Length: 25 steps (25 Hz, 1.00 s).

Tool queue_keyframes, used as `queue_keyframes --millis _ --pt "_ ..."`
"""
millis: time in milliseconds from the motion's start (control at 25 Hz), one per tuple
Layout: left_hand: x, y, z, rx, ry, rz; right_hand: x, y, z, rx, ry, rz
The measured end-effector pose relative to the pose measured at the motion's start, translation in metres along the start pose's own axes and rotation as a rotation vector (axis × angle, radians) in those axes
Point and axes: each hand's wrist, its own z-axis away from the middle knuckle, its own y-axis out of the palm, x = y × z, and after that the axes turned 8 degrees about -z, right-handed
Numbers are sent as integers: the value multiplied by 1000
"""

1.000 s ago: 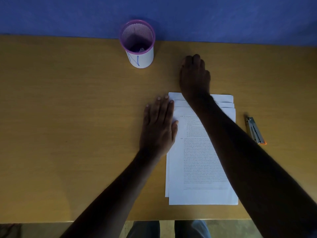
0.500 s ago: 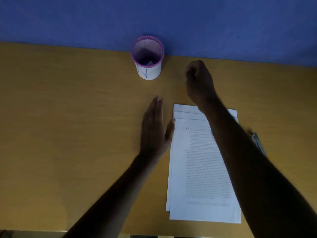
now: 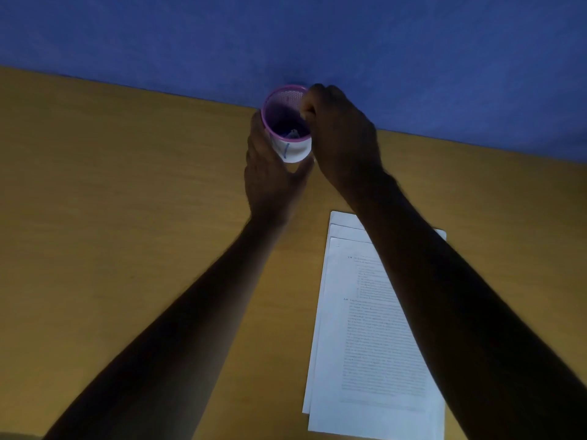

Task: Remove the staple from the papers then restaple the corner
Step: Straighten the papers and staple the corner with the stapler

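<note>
A stack of printed papers (image 3: 365, 360) lies on the wooden table at the lower right, its sheets fanned at the top edge. My right forearm crosses its upper right corner. At the table's far edge my left hand (image 3: 270, 182) wraps around a white mesh cup with a purple rim (image 3: 293, 152) and tilts it toward me. My right hand (image 3: 343, 141) is at the cup's right rim with its fingers bunched together over the opening. I cannot see anything between them. A small grey object (image 3: 292, 133) lies inside the cup. No stapler is in view.
The wooden table (image 3: 127, 217) stretches wide to the left of my arms. A blue wall (image 3: 286, 36) rises directly behind the table's far edge, just beyond the cup.
My left hand left the papers' edge and took hold of the cup. My right hand moved from the table beyond the papers to the cup's rim. The view tilted up, and the stapler went out of sight.
</note>
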Motion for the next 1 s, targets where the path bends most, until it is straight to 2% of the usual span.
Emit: queue_keyframes --millis 200,400,520,720,840,1000 --pt "2 7 -4 -73 14 -29 2 10 1 -73 -38 10" --pt "2 8 -2 -72 17 -41 1 9 2 -72 -32 6" --pt "0 5 2 -58 2 -54 -1 6 8 -133 -24 -76" --pt "-9 3 67 4 -51 -222 -12 -10 67 -372 158 -262" --pt "-19 5 120 158 -3 -353 -22 -12 139 -380 382 -289" --pt "-28 11 149 330 88 -515 -29 -5 237 -374 559 -133"
